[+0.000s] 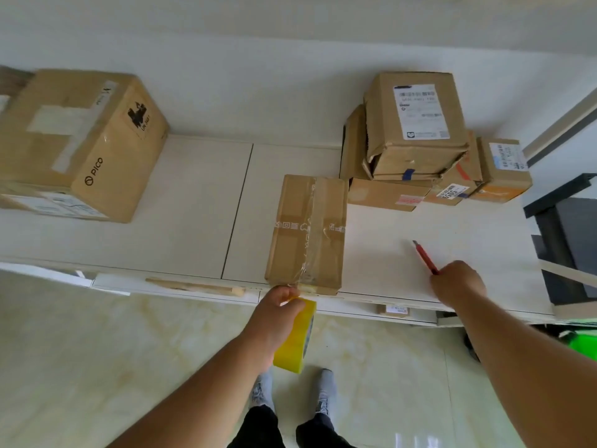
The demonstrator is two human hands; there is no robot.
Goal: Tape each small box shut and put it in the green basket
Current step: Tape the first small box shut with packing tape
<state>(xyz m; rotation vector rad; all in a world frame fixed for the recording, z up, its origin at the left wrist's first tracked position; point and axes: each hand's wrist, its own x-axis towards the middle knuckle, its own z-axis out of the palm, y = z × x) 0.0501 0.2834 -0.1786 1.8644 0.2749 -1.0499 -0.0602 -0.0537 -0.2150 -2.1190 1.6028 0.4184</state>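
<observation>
A small brown cardboard box [308, 231] lies at the front edge of the white table [193, 202], with a strip of clear tape running down its top to the near edge. My left hand [277, 313] grips a yellow tape roll [297, 341] just below that edge, the tape still joined to the box. My right hand [457, 281] rests on the table to the right, closed on a red utility knife [424, 257] that points away from me. A corner of the green basket [583, 345] shows low at the far right.
A pile of small cardboard boxes [416, 134] stands at the back right of the table. A large brown PICO box [84, 140] sits at the back left. A dark stand [568, 234] is at the right edge. My feet are on the pale tiled floor [97, 367].
</observation>
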